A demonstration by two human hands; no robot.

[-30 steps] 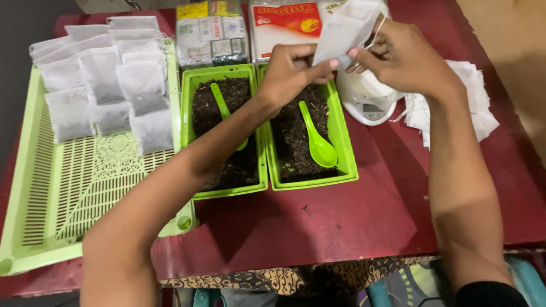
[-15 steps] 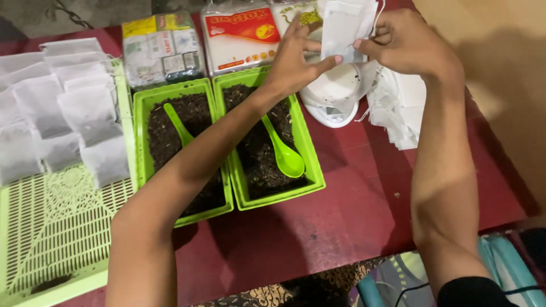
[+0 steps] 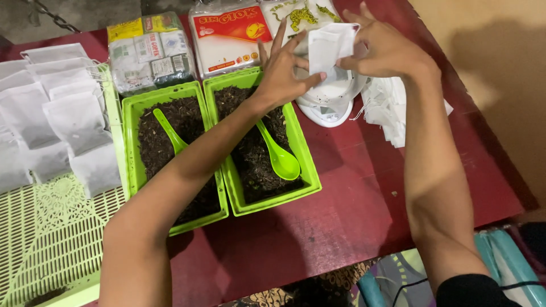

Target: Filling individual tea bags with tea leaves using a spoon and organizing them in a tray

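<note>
My left hand (image 3: 282, 68) and my right hand (image 3: 385, 50) both hold one small white filter bag (image 3: 325, 48) above a white kitchen scale (image 3: 330, 102). The left thumb and fingers pinch its lower left edge, while the right hand grips its upper right side. Below my left forearm are two green trays of dark loose tea, the right tray (image 3: 301, 170) and the left tray (image 3: 133, 148). A green spoon (image 3: 278, 156) lies in the right tray, and another green spoon (image 3: 168, 131) lies in the left one.
A pile of empty white bags (image 3: 392, 111) lies right of the scale. Filled white bags (image 3: 79, 122) rest on a large green slotted tray (image 3: 51, 239) at left. Packaged tea blocks (image 3: 151, 51) and a red-and-white pack (image 3: 227, 37) stand behind the trays on the red table (image 3: 352, 199).
The view has shifted right and down. The white bag has come lower, from held up high to just above the scale, and both hands have closed in around it.
</note>
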